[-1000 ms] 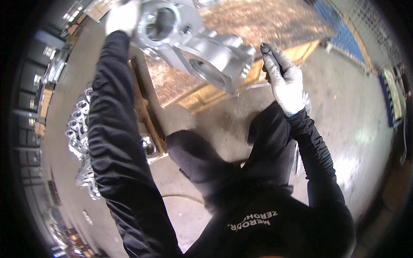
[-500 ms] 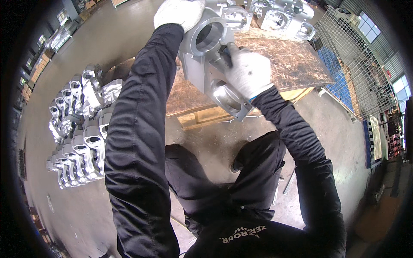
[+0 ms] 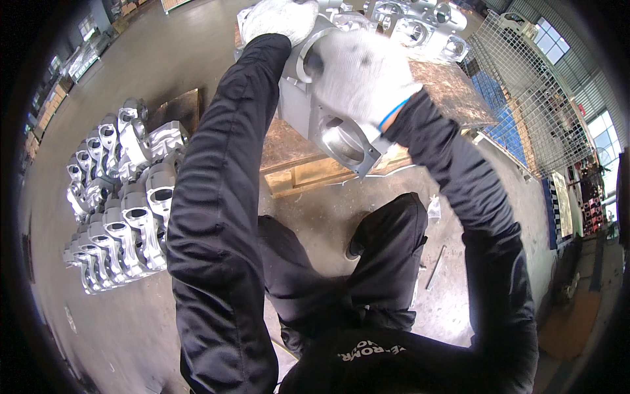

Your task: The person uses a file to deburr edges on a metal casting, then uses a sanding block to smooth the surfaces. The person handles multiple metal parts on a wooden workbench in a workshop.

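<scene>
Left hand (image 3: 279, 21) on the far end of the silver casting (image 3: 298, 108), right hand (image 3: 362, 71) across it; how either grips, I can't tell; the casting, beneath both over the counter (image 3: 453, 92), might tip should the left hand slip.

Grey floor (image 3: 197, 56), brightly lit in patches — paned windows (image 3: 552, 43) in a ribbed wall (image 3: 586, 71) at right.

The left arm (image 3: 220, 217) is pointing forward, nearly straight, gloved left hand (image 3: 281, 21) foremost, while the right arm (image 3: 453, 161) is slanting inward, its gloved right hand (image 3: 364, 72) lying near the other.
</scene>
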Action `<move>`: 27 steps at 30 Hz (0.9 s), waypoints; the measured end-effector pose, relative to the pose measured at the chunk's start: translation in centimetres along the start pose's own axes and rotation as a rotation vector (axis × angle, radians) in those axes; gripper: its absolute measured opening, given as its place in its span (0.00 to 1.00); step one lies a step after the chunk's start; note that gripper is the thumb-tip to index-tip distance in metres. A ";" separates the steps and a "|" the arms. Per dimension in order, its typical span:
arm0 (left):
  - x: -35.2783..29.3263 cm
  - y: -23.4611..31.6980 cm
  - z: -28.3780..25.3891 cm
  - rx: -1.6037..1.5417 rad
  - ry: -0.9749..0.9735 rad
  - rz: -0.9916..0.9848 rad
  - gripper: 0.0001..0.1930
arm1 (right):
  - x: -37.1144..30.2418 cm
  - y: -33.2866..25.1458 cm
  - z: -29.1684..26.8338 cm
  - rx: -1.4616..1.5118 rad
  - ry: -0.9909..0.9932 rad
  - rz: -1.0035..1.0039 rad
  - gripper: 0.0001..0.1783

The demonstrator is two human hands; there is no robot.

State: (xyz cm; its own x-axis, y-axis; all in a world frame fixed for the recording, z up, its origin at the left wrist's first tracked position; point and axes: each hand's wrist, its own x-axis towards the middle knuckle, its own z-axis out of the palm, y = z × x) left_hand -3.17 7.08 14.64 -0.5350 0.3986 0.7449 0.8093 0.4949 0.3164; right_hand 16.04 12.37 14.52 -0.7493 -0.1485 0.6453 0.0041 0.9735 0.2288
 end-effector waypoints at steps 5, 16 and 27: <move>0.1 -0.3 -0.8 -0.138 -0.151 0.001 0.18 | 3.5 4.1 -5.3 0.025 -0.305 0.085 0.16; 0.2 0.1 -0.4 -0.223 -0.175 -0.035 0.19 | -5.6 8.5 4.9 0.471 -0.047 0.429 0.17; 0.4 -1.6 -1.0 -0.193 -0.172 -0.063 0.27 | -9.0 6.1 4.6 0.689 0.097 0.417 0.24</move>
State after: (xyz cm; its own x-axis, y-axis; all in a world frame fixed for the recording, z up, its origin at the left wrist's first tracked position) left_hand -4.46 5.66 15.05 -0.6062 0.5054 0.6141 0.7952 0.3732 0.4779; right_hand 19.74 20.44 6.72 -0.7150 0.2668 0.6462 -0.1622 0.8358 -0.5245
